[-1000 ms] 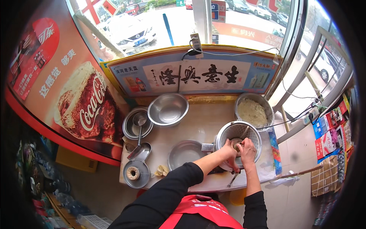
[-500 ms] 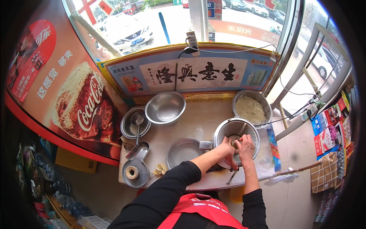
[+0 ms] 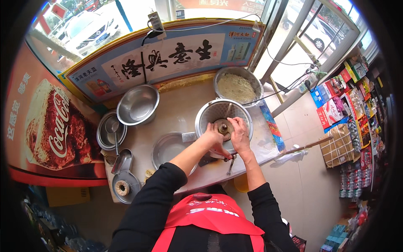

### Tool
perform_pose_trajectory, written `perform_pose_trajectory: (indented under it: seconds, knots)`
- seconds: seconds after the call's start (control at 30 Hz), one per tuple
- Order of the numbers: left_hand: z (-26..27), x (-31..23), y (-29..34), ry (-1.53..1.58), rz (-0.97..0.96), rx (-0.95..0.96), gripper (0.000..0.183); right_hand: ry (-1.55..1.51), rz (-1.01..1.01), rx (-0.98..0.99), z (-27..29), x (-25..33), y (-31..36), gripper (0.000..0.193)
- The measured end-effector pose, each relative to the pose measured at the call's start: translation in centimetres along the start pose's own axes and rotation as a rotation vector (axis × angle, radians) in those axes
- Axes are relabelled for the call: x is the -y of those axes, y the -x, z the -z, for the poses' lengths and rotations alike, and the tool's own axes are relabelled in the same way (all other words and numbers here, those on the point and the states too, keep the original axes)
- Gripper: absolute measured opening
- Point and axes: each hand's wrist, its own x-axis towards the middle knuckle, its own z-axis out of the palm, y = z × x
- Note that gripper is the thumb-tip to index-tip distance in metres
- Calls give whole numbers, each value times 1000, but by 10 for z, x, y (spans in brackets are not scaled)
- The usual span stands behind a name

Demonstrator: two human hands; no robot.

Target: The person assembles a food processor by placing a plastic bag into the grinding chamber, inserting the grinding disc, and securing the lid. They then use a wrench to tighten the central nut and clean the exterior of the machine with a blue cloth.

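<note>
While the left hand (image 3: 215, 137) and right hand (image 3: 240, 135) are both down in the metal drum (image 3: 209, 111) on the worktop (image 3: 180, 108), they're either side of the round disc (image 3: 227, 135) at its bottom, fingers curved, but honestly can't tell if the hands are gripping. Steel bowl (image 3: 138, 104) off left, pale crumbly stuff (image 3: 236, 88) in a container just behind.

Glaring window (image 3: 138, 10), fisheye-bowed edges

Power strip (image 3: 155, 21) at the upper edge of a blue-bordered signboard (image 3: 167, 63), white cars (image 3: 89, 32) outside.
</note>
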Motion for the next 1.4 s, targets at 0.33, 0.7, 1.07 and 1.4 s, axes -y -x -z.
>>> perform_pose_trajectory:
  seconds: [0.33, 0.7, 1.07, 1.4]
  knots:
    - [1, 0, 2, 20, 4, 12, 129, -19, 4, -55, 1, 7, -1, 17]
    - [8, -2, 7, 3, -5, 9, 130, 15, 55, -65, 1, 9, -1, 18]
    - [21, -8, 24, 37, -47, -9, 130, -81, -25, 91, 0, 7, -3, 21]
    - [20, -9, 20, 78, -38, 35, 132, 266, 363, 357, 0, -16, -39, 18]
